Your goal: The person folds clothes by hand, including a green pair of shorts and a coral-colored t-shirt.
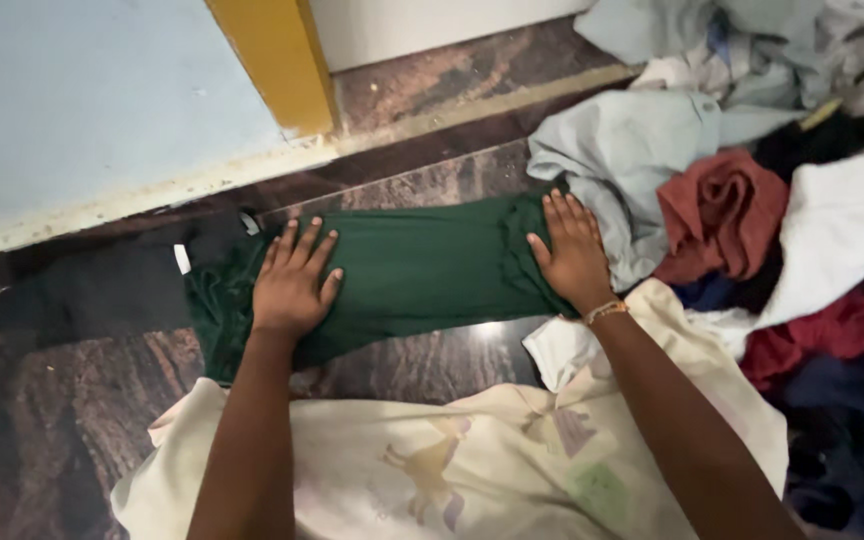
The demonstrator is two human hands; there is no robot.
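Lying flat on the dark stone floor (422, 365), the folded green garment (412, 275) stretches under both hands, its long axis running left to right and rising slightly toward the right. The left hand (292, 285) presses palm-down near the garment's left end, and the right hand (574, 252) presses its right end, both open with fingers spread, gripping nothing. A cream cloth (472, 470) lies nearer, a clothes pile (752, 200) just right.
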